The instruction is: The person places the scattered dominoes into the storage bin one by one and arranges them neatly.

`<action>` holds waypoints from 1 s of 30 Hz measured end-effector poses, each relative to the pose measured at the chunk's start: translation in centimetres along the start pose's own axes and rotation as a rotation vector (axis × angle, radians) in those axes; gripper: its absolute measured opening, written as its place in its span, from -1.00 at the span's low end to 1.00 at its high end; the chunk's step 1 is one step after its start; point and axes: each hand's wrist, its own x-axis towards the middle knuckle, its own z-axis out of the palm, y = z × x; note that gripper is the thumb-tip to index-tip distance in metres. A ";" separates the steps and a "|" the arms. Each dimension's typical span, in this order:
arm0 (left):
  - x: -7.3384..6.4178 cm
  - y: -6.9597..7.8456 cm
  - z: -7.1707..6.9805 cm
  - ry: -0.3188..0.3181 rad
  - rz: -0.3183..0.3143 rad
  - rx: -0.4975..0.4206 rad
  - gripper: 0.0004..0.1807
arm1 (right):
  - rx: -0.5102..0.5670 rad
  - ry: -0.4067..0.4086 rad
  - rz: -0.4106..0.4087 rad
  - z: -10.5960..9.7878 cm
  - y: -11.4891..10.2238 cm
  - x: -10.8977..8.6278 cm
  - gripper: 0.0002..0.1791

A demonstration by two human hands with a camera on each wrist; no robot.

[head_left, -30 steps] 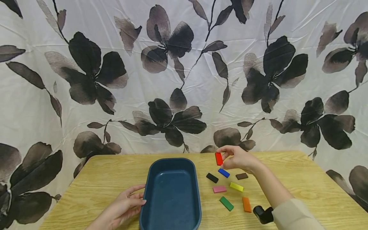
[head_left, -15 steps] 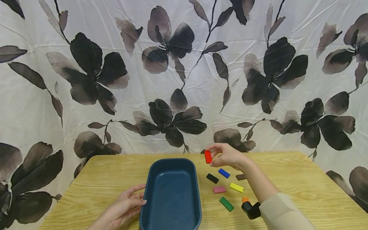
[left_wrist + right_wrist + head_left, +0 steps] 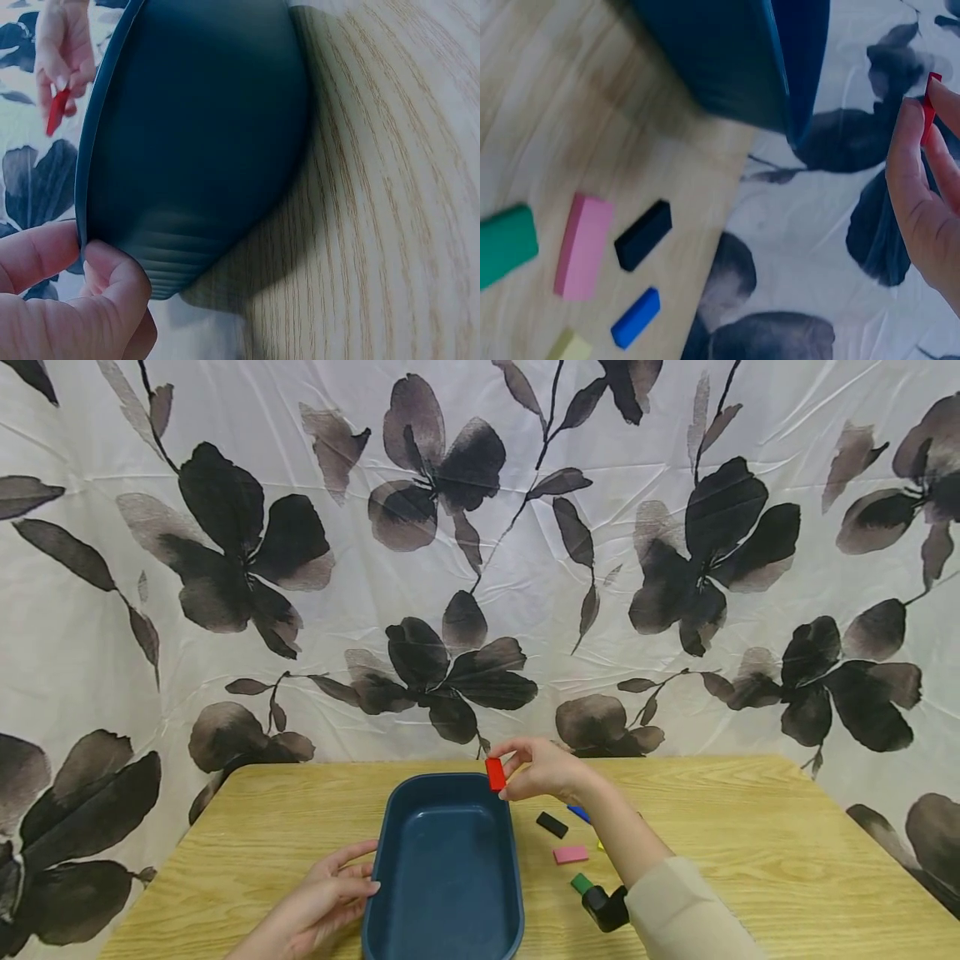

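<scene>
A dark blue rectangular tub (image 3: 442, 877) stands on the wooden table, with nothing visible inside it. My left hand (image 3: 322, 897) pinches its left rim between thumb and fingers, as the left wrist view (image 3: 82, 300) shows up close. My right hand (image 3: 543, 771) pinches a small red block (image 3: 496, 774) by its end, above the tub's far right corner. In the right wrist view the red block (image 3: 930, 109) sits between thumb and fingertips, apart from the tub. Nearest below that arm lie a black block (image 3: 552, 825) and a pink block (image 3: 571, 855).
A blue block (image 3: 578, 812) and a green block (image 3: 581, 883) show partly beside the right arm, and a sliver of a yellow one (image 3: 570, 346). A black device (image 3: 604, 907) is on the right wrist. Behind the table (image 3: 750, 827) hangs a floral cloth (image 3: 480, 568).
My right hand has carried the red block leftward, from above the blue block to the tub's far right corner. Its forearm now covers the brown and orange blocks. The left hand stays put.
</scene>
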 end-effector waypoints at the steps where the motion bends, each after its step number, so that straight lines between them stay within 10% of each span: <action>1: 0.0 0.0 0.0 -0.002 0.000 -0.003 -0.19 | -0.002 0.003 0.003 0.3 -0.1 0.2 -0.39; 30: -0.1 0.1 0.0 -0.004 -0.011 -0.012 -0.19 | 0.146 -0.040 0.082 7.0 -0.6 5.0 -0.42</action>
